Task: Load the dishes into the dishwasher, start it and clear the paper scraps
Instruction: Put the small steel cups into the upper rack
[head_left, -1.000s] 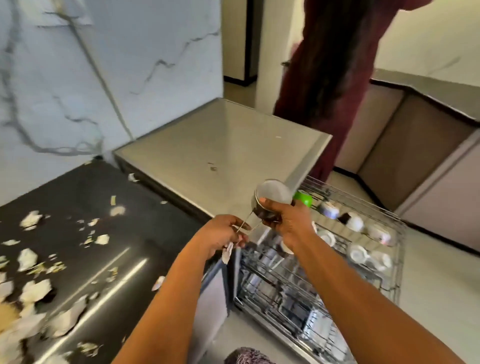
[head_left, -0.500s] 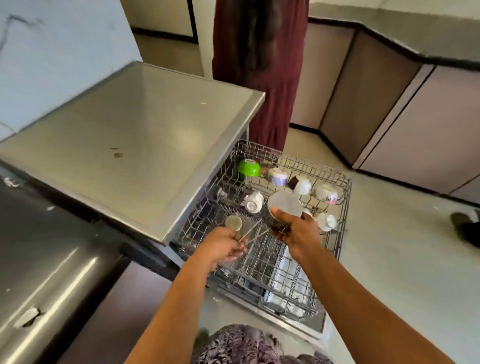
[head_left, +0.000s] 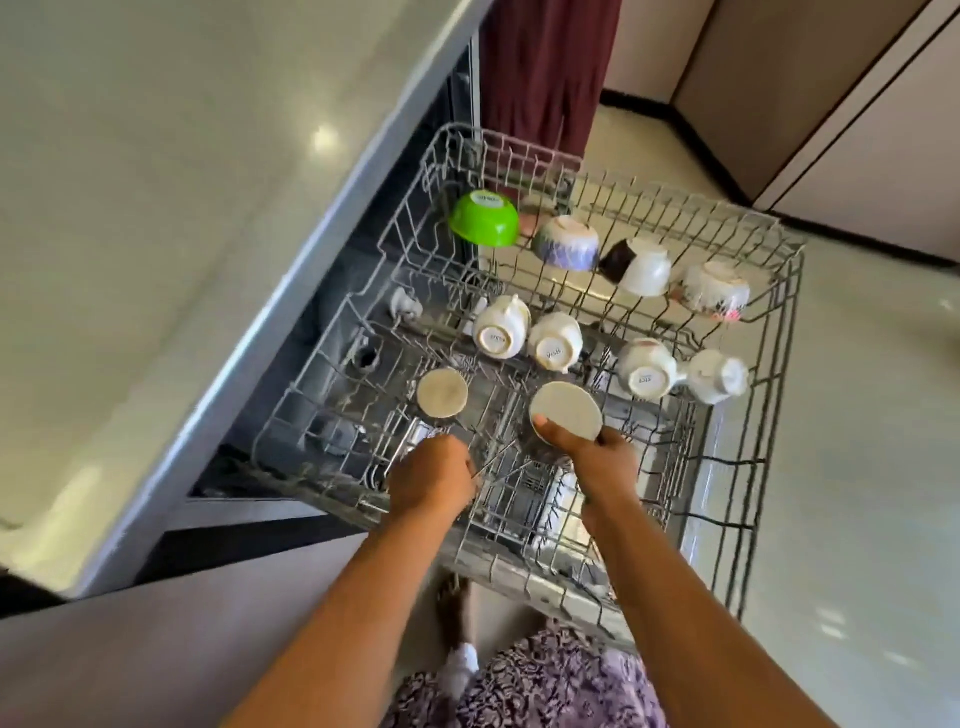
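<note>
so your right hand (head_left: 592, 457) is gripping the upturned steel cup (head_left: 566, 418) over the near row of the rack (head_left: 311, 410), left hand (head_left: 434, 480) pinching thin cutlery (head_left: 501, 461) at the rack's near edge, just seat the cup mouth-down between the tines

Pulled-out wire dishwasher rack (head_left: 691, 218), seen from above. Far row, L to R: green bowl (head_left: 484, 218), blue-patterned bowl (head_left: 566, 243), black & white cup (head_left: 641, 266), floral bowl (head_left: 717, 288), all bottoms up or tipped. Mid row: 4 white cups (head_left: 555, 343), bottoms up. Near left: upside-down steel cup (head_left: 442, 393).
</note>
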